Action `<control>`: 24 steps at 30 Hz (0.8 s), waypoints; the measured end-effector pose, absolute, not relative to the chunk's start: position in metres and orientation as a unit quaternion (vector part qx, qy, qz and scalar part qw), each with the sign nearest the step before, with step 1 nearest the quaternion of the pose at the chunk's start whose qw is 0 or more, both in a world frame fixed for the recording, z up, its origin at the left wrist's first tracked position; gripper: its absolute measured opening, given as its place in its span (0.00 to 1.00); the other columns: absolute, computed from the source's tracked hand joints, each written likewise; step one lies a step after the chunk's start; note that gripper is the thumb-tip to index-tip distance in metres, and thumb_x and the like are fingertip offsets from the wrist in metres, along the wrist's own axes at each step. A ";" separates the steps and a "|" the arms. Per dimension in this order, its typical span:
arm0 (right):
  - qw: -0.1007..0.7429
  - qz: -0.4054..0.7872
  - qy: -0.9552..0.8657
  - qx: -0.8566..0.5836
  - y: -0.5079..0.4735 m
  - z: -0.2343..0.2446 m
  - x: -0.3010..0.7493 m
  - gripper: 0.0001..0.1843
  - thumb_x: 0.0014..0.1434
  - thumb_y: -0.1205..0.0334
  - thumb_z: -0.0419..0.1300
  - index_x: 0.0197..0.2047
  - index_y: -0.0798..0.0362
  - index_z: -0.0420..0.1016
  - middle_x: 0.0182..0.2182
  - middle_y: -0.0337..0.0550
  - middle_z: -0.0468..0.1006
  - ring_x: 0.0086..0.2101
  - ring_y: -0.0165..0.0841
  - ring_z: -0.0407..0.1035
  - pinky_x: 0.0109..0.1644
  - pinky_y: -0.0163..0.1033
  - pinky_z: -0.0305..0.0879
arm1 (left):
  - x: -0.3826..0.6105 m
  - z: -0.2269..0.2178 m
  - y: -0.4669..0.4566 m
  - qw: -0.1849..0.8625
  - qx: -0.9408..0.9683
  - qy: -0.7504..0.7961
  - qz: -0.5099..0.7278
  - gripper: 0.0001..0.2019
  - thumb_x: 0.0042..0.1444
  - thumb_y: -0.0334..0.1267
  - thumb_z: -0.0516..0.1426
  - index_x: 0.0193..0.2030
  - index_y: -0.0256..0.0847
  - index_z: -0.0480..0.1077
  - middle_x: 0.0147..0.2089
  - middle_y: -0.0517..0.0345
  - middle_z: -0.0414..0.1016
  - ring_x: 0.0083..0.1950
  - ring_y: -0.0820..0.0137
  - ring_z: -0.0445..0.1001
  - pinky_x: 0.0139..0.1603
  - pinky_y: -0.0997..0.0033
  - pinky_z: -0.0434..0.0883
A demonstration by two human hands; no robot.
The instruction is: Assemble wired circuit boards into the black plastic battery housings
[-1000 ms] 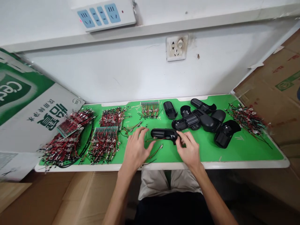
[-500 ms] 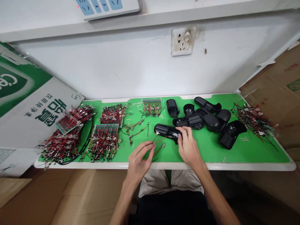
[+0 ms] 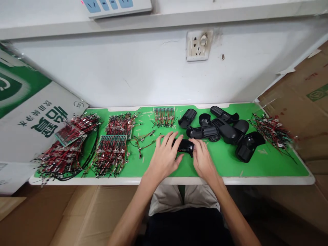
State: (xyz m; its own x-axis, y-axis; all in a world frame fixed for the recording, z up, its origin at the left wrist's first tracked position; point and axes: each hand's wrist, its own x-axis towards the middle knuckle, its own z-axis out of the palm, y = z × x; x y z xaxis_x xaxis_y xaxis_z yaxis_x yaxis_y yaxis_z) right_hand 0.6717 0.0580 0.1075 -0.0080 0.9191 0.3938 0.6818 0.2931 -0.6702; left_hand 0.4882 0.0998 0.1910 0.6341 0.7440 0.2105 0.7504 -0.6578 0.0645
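Observation:
A black plastic housing [image 3: 186,147] lies at the middle of the green mat [image 3: 230,167], mostly covered by my hands. My left hand [image 3: 165,157] rests over its left part, and my right hand [image 3: 203,160] grips its right end. Any wires at the housing are hidden under my fingers. Several similar black housings [image 3: 227,131] lie in a heap to the right. Thin loose wires with small connectors [image 3: 143,143] sit just left of my left hand, beside a row of wired strips [image 3: 164,117].
Large piles of red and black wired boards [image 3: 111,155] cover the mat's left side, and a smaller wire pile [image 3: 271,131] lies at the right. A white wall with a socket [image 3: 199,45] stands behind. Cardboard cartons [image 3: 299,89] flank the table.
My left hand has moved up from the mat's front onto the housing, covering the wires that showed there. The view has shifted slightly, and the right hand stays on the housing's right end.

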 end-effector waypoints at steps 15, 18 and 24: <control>0.392 0.157 -0.705 -0.570 0.054 0.118 0.670 0.23 0.70 0.63 0.54 0.66 0.52 0.60 0.57 0.54 0.70 0.57 0.48 0.65 0.62 0.56 0.66 | 0.509 0.204 0.119 0.005 -0.903 -0.422 0.077 0.18 0.64 0.42 0.58 0.56 0.32 0.71 0.47 0.43 0.81 0.47 0.52 0.81 0.51 0.54 0.72; 0.395 0.151 -0.709 -0.564 0.056 0.114 0.670 0.23 0.68 0.64 0.55 0.65 0.52 0.60 0.56 0.54 0.71 0.56 0.49 0.65 0.61 0.57 0.67 | 0.509 0.201 0.117 0.000 -0.895 -0.443 0.053 0.17 0.62 0.42 0.58 0.54 0.34 0.72 0.46 0.44 0.81 0.47 0.53 0.81 0.49 0.56 0.73; 0.393 0.157 -0.702 -0.572 0.061 0.110 0.669 0.20 0.69 0.65 0.54 0.63 0.51 0.62 0.53 0.54 0.72 0.53 0.49 0.67 0.59 0.57 0.68 | 0.514 0.194 0.114 -0.004 -0.886 -0.465 -0.002 0.13 0.59 0.37 0.59 0.49 0.36 0.73 0.44 0.46 0.81 0.46 0.54 0.81 0.49 0.56 0.73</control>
